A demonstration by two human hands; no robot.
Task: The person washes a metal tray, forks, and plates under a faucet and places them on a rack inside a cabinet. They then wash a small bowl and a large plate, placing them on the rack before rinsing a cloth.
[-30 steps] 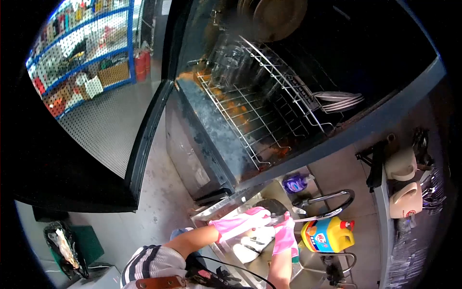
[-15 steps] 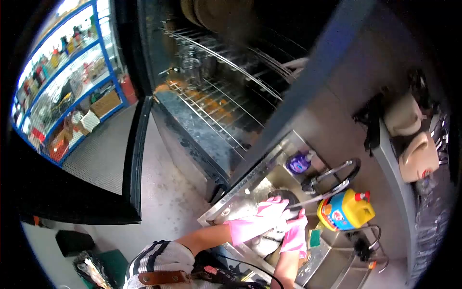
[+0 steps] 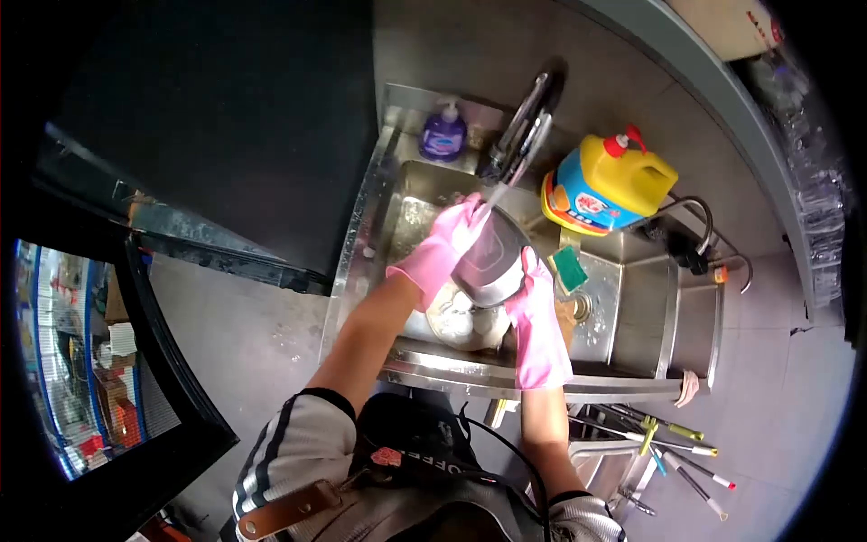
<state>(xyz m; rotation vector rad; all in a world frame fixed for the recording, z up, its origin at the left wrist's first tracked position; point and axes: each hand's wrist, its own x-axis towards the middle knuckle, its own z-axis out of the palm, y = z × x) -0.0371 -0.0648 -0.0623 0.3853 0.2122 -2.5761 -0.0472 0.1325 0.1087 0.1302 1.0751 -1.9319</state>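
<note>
Both my hands wear pink rubber gloves over the left basin of a steel sink (image 3: 395,217). A greyish rectangular plastic container (image 3: 495,262) is tilted between them, under a stream of water from the faucet (image 3: 524,126). My left hand (image 3: 452,242) grips its upper left edge. Its lower right side is held by my right hand (image 3: 535,312). Beneath the container, a whitish rounded dish (image 3: 456,323) lies in the basin, partly hidden. To the right of my right hand is a green and yellow sponge (image 3: 568,269).
A purple soap bottle (image 3: 442,135) stands behind the basin. A yellow detergent jug (image 3: 610,185) sits right of the faucet. Several long-handled tools (image 3: 673,443) stick out below the sink's right side. A black door (image 3: 199,397) hangs open at left.
My view has swung toward the sink, with the open cabinet's racks leaving sight. The container between my gloves now shows clearly; both hands still hold it by the running water.
</note>
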